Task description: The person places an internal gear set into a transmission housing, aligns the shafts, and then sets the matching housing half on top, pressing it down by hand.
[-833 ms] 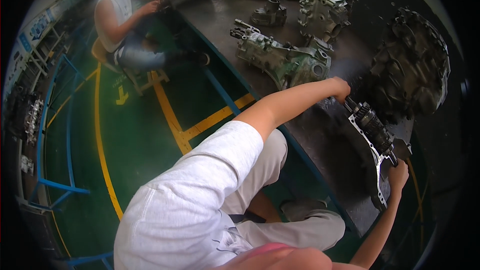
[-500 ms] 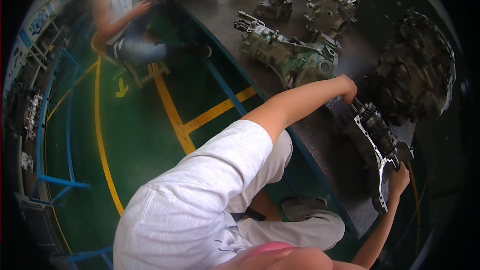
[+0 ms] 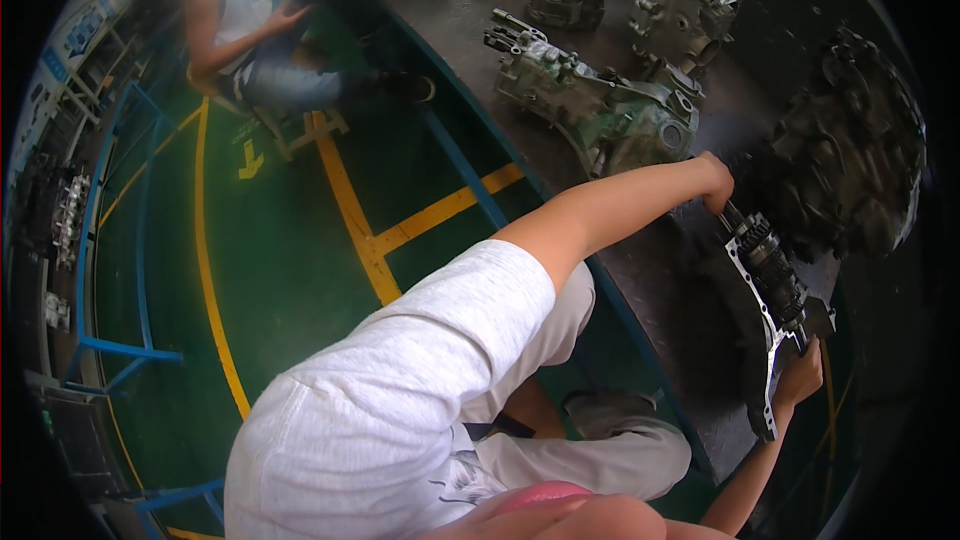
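A gear shaft (image 3: 770, 265) with a stack of dark toothed gears lies along an open metal casing (image 3: 771, 340) with a bright, bolt-holed rim. My left hand (image 3: 718, 183) is closed round the shaft's far end, its fingers partly hidden behind the back of the hand. At the near end, my right hand (image 3: 802, 375) is closed on the thinner tip of the same shaft. Whether the shaft rests in the casing or is held just above it, I cannot tell.
A large dark gearbox housing (image 3: 850, 145) stands beyond the shaft. Further left on the dark bench (image 3: 650, 290) lie a silver gearbox casing (image 3: 600, 100), an upright casing (image 3: 690, 0) and a small metal part (image 3: 568, 2). Another person (image 3: 245, 30) sits at far left.
The whole view has shifted a little, so bench and parts appear further right. Both hands keep their hold on the gear shaft, with no clear movement against the casing.
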### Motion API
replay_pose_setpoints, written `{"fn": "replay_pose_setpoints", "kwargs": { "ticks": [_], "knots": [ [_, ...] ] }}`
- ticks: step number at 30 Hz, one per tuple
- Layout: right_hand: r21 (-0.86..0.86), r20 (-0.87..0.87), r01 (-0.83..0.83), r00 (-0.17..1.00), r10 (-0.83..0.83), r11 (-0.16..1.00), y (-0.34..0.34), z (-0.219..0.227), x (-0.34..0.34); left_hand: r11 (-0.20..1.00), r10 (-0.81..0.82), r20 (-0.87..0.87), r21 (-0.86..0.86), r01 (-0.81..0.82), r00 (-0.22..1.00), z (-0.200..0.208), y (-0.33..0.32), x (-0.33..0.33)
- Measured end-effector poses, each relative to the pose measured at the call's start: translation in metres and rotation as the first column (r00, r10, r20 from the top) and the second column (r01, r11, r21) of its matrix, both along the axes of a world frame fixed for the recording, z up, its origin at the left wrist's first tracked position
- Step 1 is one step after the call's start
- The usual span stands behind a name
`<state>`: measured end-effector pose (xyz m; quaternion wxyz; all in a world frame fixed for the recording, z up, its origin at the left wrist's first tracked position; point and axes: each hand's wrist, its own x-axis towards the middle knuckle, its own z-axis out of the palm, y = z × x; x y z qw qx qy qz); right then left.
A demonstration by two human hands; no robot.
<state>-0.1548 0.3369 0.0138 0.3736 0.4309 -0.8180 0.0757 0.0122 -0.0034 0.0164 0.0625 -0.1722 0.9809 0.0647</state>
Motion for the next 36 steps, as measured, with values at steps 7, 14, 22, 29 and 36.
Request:
{"fn": "replay_pose_setpoints", "kwargs": {
  "ticks": [7, 14, 22, 29, 36],
  "knots": [
    [-0.023, -0.011, -0.051, 0.999, 0.050, 0.998, 0.000, -0.002, -0.001, 1.000, 0.000, -0.018, -0.008, 0.000, 1.000, -0.003, -0.002, -0.002],
    [0.096, 0.050, 0.015, 0.999, -0.020, 0.995, 0.002, 0.008, -0.004, 0.999, -0.028, 0.019, 0.028, 0.027, 0.999, -0.003, -0.004, -0.008],
    [0.208, 0.352, -0.065, 0.936, -0.012, 0.976, 0.010, 0.018, -0.032, 0.992, -0.105, 0.171, 0.086, 0.092, 0.980, 0.001, -0.006, -0.015],
    [0.219, 0.603, -0.187, 0.797, 0.018, 0.958, 0.011, 0.010, -0.068, 0.999, -0.028, 0.093, 0.033, 0.025, 0.995, 0.009, 0.002, 0.001],
    [0.322, 0.719, -0.180, 0.685, -0.117, 0.929, 0.001, 0.034, -0.036, 0.999, -0.014, 0.083, 0.033, 0.011, 0.996, 0.008, 0.005, 0.001]
  ]
}}
